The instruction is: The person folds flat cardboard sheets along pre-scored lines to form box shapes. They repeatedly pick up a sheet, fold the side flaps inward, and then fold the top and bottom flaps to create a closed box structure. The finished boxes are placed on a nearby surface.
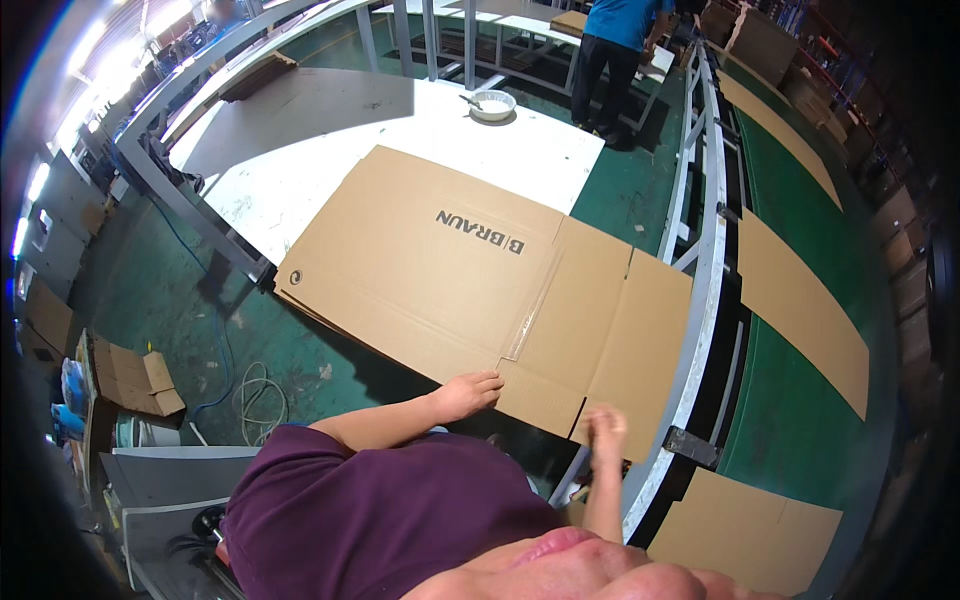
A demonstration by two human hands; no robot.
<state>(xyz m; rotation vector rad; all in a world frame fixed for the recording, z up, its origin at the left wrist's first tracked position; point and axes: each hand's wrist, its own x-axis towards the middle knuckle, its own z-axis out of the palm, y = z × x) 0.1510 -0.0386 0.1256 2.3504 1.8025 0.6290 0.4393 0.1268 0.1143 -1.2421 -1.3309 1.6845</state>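
Note:
A large flattened cardboard box (420, 270) with dark print lies in front of me, its flaps (640, 340) reaching right to the metal rail. My left hand (468, 396) is at its near edge beside a slot, fingers closed over the edge; what is under the fingertips is hidden. To the right, my right hand (605, 432) is over the near edge of the end panel, next to a dark slit. Motion smears its fingers, so their pose is unclear. More cardboard layers show beneath the box's left edge.
A white table (540, 150) carries a white bowl (492, 106) with a utensil. On my right, beyond a metal rail (700, 290), a green conveyor (780, 400) bears several cardboard sheets (800, 290). Someone in a blue shirt (620, 25) stands far off. A hose (262, 395) lies on the floor at left.

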